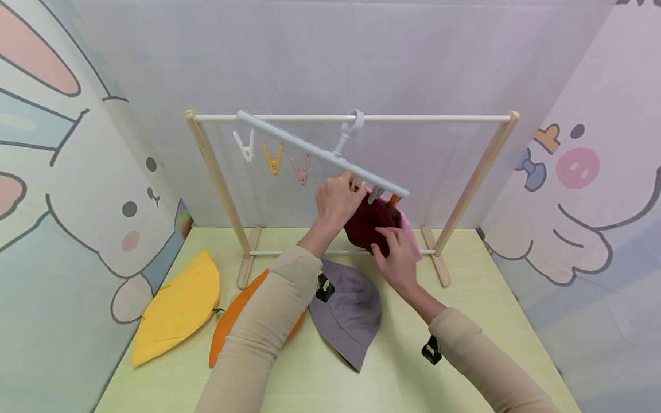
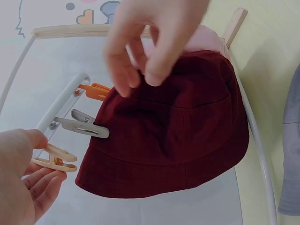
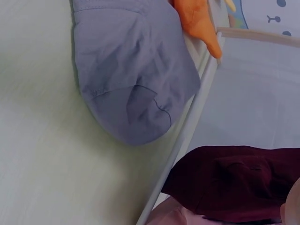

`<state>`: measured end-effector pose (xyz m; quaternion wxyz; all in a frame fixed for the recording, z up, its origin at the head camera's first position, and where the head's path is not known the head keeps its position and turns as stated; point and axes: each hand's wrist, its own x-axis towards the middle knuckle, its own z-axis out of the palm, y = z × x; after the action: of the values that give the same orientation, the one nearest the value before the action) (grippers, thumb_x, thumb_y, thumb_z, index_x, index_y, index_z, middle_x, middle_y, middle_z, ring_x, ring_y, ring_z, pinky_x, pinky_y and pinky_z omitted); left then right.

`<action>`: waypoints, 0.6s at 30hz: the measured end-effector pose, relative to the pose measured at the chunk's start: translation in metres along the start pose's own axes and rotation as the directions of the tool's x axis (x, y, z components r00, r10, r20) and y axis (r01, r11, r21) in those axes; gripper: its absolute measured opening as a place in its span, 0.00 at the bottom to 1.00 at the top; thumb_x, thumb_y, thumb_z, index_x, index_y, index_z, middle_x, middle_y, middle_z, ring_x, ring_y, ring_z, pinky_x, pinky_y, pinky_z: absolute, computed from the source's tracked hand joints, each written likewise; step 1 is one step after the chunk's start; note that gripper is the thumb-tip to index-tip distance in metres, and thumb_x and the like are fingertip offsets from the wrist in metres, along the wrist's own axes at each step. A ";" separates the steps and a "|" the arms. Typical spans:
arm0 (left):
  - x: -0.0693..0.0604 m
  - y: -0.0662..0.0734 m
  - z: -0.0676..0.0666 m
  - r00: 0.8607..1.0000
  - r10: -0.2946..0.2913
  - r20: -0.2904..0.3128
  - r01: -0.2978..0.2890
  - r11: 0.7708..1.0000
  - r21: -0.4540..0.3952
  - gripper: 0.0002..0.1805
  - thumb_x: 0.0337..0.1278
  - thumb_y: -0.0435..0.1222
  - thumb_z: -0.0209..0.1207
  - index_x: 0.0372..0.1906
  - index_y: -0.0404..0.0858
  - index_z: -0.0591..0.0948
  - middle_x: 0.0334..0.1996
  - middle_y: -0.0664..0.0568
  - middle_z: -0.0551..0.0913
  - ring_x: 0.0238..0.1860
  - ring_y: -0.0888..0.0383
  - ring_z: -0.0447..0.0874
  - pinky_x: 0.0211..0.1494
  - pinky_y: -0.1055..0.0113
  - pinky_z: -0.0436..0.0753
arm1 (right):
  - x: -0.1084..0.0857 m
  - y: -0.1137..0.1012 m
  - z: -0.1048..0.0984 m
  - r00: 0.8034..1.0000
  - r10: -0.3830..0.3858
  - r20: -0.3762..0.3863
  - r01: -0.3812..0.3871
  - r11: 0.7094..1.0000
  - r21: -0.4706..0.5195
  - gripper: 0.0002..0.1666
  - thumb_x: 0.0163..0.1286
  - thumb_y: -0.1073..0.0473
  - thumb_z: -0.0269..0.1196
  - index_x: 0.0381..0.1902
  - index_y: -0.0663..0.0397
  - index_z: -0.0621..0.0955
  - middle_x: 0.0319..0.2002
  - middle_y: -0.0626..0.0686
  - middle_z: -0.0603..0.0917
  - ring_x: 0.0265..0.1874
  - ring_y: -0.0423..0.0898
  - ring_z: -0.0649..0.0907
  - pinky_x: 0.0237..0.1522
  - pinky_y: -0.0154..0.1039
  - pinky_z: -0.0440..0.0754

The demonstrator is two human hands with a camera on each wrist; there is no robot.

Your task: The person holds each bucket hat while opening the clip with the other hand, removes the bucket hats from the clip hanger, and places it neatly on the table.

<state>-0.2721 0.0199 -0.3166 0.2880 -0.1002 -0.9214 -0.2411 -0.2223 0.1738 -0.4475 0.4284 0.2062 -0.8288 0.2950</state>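
A maroon bucket hat hangs from the pale blue clip hanger. The grey clip bites its brim. Beside that clip, my left hand pinches a beige clip; its jaws stand just off the brim in the left wrist view. My right hand, blurred in the left wrist view, is at the maroon hat with loosely bent fingers and no clear grip on the cloth. Behind the maroon hat shows a pink hat, near the orange clip.
The hanger tilts down to the right on a wooden rack's white rod. White, yellow and pink clips dangle at its left. Yellow, orange and grey hats lie on the table.
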 end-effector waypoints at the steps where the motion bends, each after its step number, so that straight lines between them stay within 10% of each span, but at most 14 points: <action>1: 0.000 0.000 0.000 1.000 -0.002 0.002 0.002 1.000 -0.002 0.17 0.53 0.47 0.58 0.18 0.43 0.68 0.09 0.55 0.63 0.12 0.60 0.59 0.15 0.70 0.57 | 0.002 0.001 -0.001 1.000 0.002 -0.007 -0.002 1.000 -0.005 0.23 0.49 0.66 0.68 0.45 0.62 0.79 0.42 0.60 0.79 0.45 0.56 0.77 0.48 0.49 0.73; 18: 0.000 0.000 -0.001 1.000 0.008 -0.003 -0.008 1.000 -0.008 0.18 0.52 0.48 0.58 0.18 0.44 0.68 0.10 0.55 0.66 0.12 0.59 0.61 0.15 0.69 0.58 | 0.010 0.008 -0.008 0.997 0.082 -0.017 -0.082 0.996 -0.031 0.32 0.53 0.63 0.66 0.57 0.61 0.73 0.51 0.62 0.75 0.53 0.59 0.74 0.51 0.52 0.72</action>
<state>-0.2720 0.0195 -0.3162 0.2898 -0.1046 -0.9196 -0.2439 -0.2274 0.1845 -0.4382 0.4255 0.1630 -0.8378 0.3008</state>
